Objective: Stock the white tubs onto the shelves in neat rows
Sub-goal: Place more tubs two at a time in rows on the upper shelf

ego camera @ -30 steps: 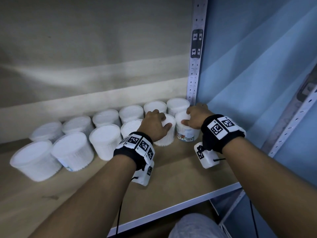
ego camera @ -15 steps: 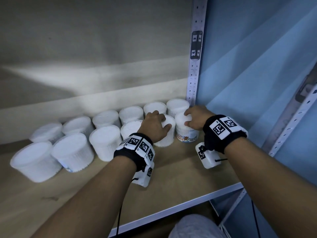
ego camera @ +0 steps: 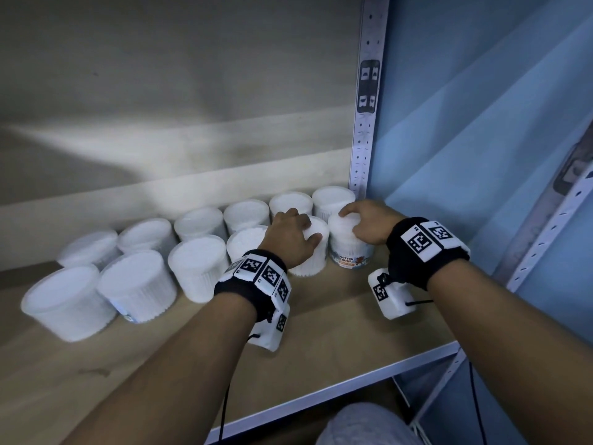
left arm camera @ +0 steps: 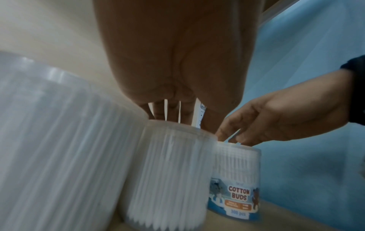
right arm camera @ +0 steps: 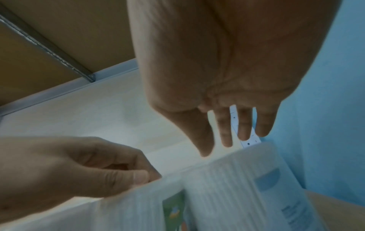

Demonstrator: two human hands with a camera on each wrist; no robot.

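Observation:
White tubs of cotton buds stand in two rows on the wooden shelf (ego camera: pixel 337 332). My left hand (ego camera: pixel 298 226) grips the second tub from the right in the front row (ego camera: pixel 313 264) from above. Its fingers curl over the far rim of this tub (left arm camera: pixel 168 171) and its thumb is at the near side. My right hand (ego camera: pixel 356 220) lies over the labelled "Cotton Buds" tub (ego camera: pixel 351 252) at the row's right end. The right hand's fingers (right arm camera: pixel 225 132) are nearly straight. Their tips touch the lid of the labelled tub (left arm camera: pixel 237 179).
The back row of tubs (ego camera: pixel 247 215) runs along the shelf's rear wall, and more front-row tubs (ego camera: pixel 138 284) stand to the left. A perforated metal post (ego camera: pixel 365 123) and a blue wall (ego camera: pixel 481 155) close off the right side. Bare shelf lies in front of the tubs.
My right hand has drawn slightly back from the corner post, its fingertips now on the labelled tub's lid. The left hand and its tub have barely moved.

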